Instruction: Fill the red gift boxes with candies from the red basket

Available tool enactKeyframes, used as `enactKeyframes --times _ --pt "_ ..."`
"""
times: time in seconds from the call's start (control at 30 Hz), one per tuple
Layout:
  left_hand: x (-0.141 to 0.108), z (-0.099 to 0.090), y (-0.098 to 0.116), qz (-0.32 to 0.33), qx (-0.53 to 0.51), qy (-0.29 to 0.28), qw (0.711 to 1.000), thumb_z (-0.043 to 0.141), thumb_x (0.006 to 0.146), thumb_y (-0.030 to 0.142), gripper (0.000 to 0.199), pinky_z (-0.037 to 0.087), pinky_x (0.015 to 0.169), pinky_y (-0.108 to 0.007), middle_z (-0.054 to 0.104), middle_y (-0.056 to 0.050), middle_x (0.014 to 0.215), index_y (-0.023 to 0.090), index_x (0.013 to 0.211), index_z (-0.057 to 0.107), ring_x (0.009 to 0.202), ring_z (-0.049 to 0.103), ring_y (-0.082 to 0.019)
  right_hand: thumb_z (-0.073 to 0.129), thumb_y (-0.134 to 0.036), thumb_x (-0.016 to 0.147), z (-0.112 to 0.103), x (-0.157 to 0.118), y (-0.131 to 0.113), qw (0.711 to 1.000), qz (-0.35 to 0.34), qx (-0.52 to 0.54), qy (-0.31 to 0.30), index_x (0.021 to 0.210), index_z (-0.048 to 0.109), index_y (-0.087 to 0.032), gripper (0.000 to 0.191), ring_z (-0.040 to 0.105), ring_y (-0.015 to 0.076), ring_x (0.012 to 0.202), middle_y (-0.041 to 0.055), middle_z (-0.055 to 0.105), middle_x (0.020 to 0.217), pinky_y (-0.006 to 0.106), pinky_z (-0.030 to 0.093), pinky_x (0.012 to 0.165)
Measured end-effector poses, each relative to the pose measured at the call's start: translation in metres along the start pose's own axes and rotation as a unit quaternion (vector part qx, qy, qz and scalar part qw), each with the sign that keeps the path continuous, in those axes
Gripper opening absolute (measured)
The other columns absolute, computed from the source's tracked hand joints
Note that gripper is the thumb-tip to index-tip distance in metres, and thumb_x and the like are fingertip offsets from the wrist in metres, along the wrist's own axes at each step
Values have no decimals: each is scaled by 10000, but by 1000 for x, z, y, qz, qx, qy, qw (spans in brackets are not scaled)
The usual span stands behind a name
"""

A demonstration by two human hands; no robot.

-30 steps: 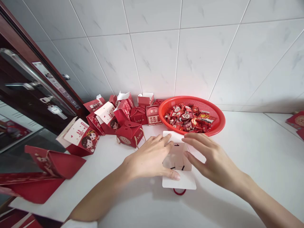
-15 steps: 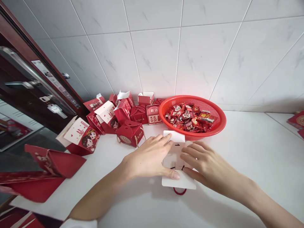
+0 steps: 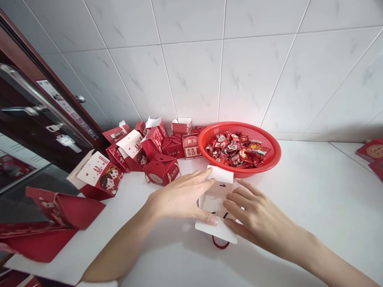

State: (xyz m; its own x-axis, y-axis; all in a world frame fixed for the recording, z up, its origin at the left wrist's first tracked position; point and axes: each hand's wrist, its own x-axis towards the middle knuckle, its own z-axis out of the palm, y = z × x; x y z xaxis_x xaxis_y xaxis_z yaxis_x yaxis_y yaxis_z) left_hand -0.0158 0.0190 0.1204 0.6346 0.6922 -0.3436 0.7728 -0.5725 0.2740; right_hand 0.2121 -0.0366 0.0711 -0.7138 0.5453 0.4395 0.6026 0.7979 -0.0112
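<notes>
An unfolded-topped box (image 3: 220,177) stands on the white table in front of the basket, its white inside facing up and a red cord loop below its near flap. Around its left side goes my left hand (image 3: 182,195), thumb on the near flap and fingers at the far flap. My right hand (image 3: 249,207) is at the box's right side, its fingers bent over the edge and the fingertips partly inside. Just behind, a red plastic basket (image 3: 277,155) holds many wrapped candies (image 3: 236,149).
Several red gift boxes (image 3: 161,169) stand along the tiled wall, left of the basket. Red bags or boxes (image 3: 80,209) lie at the table's left edge, beside a dark door with a handle and keys (image 3: 66,141). More red packaging (image 3: 375,151) sits at the far right.
The box and its near flap have shifted slightly left and tilted, with both hands staying around it. The fingers of my right hand have spread a little. The whole view has shifted slightly.
</notes>
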Motion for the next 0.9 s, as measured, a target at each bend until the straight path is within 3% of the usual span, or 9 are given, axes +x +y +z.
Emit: enactKeyframes --times 0.07,0.13,0.2,0.3,0.53,0.63,0.73,0.83,0.9 --pt "-2 -1 -1 -17 4 9 1000 652 815 729 927 409 1135 -501 268 -164 1707 241 1568 420 1543 310 -408 546 -156 971 2 -1 -2 1000 2 -4 3 787 621 -180 200 580 207 747 38 615 741 443 534 879" --pt "-4 0 -3 -20 3 37 999 622 892 615 701 478 1052 -454 438 -136 1625 270 1494 520 1432 490 -379 564 -193 974 4 -2 -4 1000 6 -7 8 776 619 -180 206 560 200 716 34 608 723 422 510 831" --pt "-4 0 -7 -9 -1 69 998 551 963 473 488 516 967 -396 641 -102 1426 280 1408 601 1257 643 -322 595 -252 974 7 -3 -5 1000 13 -8 18 774 622 -181 213 541 198 696 34 604 712 391 473 762" --pt "0 2 -13 23 -9 98 995 483 991 332 411 525 912 -352 775 -66 1151 273 1365 641 1094 723 -279 640 -340 965 10 -3 -6 999 29 -2 31 788 635 -180 239 531 204 698 37 607 710 348 394 658" --pt "25 -1 -18 40 -43 174 983 517 975 259 333 530 937 -336 787 -22 1195 285 1209 752 1113 727 -248 486 -524 1047 4 -1 -11 995 43 81 46 825 640 -168 447 555 184 663 52 647 766 327 403 612" --pt "27 -4 -16 33 -47 195 979 552 981 298 282 534 918 -334 788 -17 1167 270 1149 777 1076 727 -236 493 -457 1054 2 -2 -14 995 48 67 51 876 674 -157 393 650 233 747 103 705 855 342 481 623" --pt "18 -4 -6 47 -23 215 975 584 980 343 253 541 920 -345 732 -40 1263 260 1130 771 1110 696 -238 484 -390 1056 1 -3 -16 996 62 29 62 934 702 -120 368 719 330 981 201 746 1054 415 592 750" --pt "6 2 10 93 16 247 964 545 995 241 246 536 954 -349 661 -71 1362 226 1133 748 1198 643 -243 441 -301 1063 0 -2 -18 995 82 17 61 997 711 -92 348 699 367 1153 255 714 1233 451 627 863" --pt "0 8 22 133 35 248 959 486 998 147 290 534 947 -345 693 -75 1284 205 1131 737 1154 652 -232 416 -224 1055 0 -2 -19 993 96 15 61 1041 712 -92 324 699 356 1178 246 714 1252 442 639 875"
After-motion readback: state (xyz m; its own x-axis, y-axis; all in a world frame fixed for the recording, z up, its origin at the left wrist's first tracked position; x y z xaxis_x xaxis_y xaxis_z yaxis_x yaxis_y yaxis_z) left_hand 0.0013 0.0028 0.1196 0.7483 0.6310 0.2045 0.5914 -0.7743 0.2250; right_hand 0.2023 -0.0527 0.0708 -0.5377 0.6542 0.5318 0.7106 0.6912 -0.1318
